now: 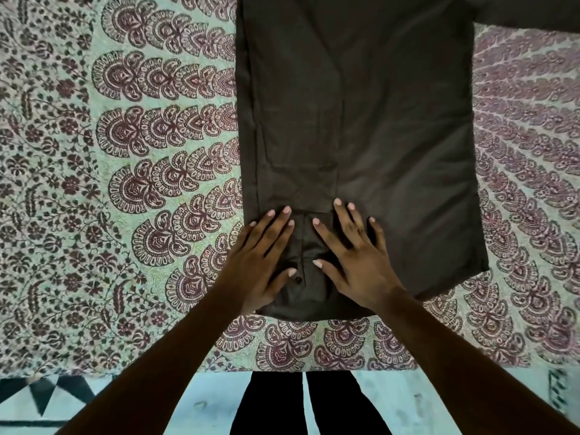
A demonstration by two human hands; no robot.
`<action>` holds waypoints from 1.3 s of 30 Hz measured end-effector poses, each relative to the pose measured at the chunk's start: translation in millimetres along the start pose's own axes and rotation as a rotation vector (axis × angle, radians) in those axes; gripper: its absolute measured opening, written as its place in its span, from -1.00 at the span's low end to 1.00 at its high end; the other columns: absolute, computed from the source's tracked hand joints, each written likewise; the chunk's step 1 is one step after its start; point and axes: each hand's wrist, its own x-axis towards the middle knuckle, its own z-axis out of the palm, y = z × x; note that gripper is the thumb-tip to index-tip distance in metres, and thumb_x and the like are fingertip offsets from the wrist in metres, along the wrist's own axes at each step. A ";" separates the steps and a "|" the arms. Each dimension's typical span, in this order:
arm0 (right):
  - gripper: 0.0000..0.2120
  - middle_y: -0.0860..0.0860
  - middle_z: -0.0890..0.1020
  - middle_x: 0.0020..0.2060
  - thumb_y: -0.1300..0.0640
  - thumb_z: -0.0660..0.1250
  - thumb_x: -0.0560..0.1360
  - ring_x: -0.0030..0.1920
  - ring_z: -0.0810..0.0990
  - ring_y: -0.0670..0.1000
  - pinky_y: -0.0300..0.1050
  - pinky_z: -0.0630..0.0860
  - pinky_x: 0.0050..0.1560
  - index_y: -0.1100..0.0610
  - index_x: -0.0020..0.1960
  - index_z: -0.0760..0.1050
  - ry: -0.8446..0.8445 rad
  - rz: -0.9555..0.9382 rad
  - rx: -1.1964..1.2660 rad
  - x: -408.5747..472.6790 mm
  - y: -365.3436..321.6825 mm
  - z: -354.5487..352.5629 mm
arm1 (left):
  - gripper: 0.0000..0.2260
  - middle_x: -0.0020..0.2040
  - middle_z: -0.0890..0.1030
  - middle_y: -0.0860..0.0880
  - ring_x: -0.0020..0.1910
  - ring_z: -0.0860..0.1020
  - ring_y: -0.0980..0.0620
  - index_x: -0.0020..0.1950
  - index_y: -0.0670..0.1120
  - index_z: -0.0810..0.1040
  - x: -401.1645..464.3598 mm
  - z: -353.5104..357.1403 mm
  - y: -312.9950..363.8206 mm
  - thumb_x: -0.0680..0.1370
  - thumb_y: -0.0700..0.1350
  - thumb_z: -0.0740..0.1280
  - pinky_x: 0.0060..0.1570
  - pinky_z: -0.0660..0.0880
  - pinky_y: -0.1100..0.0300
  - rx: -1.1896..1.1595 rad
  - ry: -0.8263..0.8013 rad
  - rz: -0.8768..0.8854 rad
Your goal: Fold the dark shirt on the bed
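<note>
Both hands, left hand [262, 262] and right hand [354, 259], flat and splayed, gripping nothing, pressing the near hem of the dark shirt [392, 136] on the bed [94, 183], long axis running straight away toward frame top.

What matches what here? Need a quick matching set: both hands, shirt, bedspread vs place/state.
Things:
1. left hand
2. right hand
3. dark shirt
4. bedspread

States:
A. patterned, lies under everything
B. flat on the shirt's near left corner
C. spread lengthwise, one sleeve out at far right
D. flat on the fabric, just right of the button

Pairs: 1-B, 2-D, 3-C, 4-A
</note>
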 end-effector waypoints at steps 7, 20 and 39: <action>-0.34 0.05 -0.07 0.67 -0.24 0.11 0.65 0.66 -0.10 0.10 0.29 0.13 0.54 0.00 0.66 0.07 0.069 -0.060 0.001 42.1 8.8 -34.6 | -0.30 0.70 -0.03 -0.03 0.68 -0.05 -0.08 0.68 -0.09 0.05 26.6 -23.6 -12.9 0.65 0.22 0.17 0.60 0.08 -0.12 -0.020 0.087 -0.093; -0.35 0.06 -0.03 0.66 -0.35 -0.03 0.58 0.64 0.02 0.19 0.31 0.18 0.52 -0.15 0.62 0.13 0.033 -0.051 0.099 173.7 75.1 -75.8 | -0.12 0.65 0.16 0.04 0.62 0.14 -0.11 0.62 0.03 0.21 82.3 -51.5 -30.1 0.36 0.32 0.33 0.57 0.05 -0.19 0.049 -0.021 -0.109; -0.71 0.02 0.68 0.12 0.24 0.37 0.55 0.06 0.67 -0.03 -0.07 0.63 0.11 0.16 0.26 0.59 0.625 0.470 0.825 84.7 333.3 -167.0 | -0.35 0.66 0.15 -0.07 0.63 0.15 -0.08 0.64 -0.09 0.13 383.8 -98.5 201.0 0.60 0.03 0.27 0.55 0.23 -0.12 -0.160 0.210 -0.052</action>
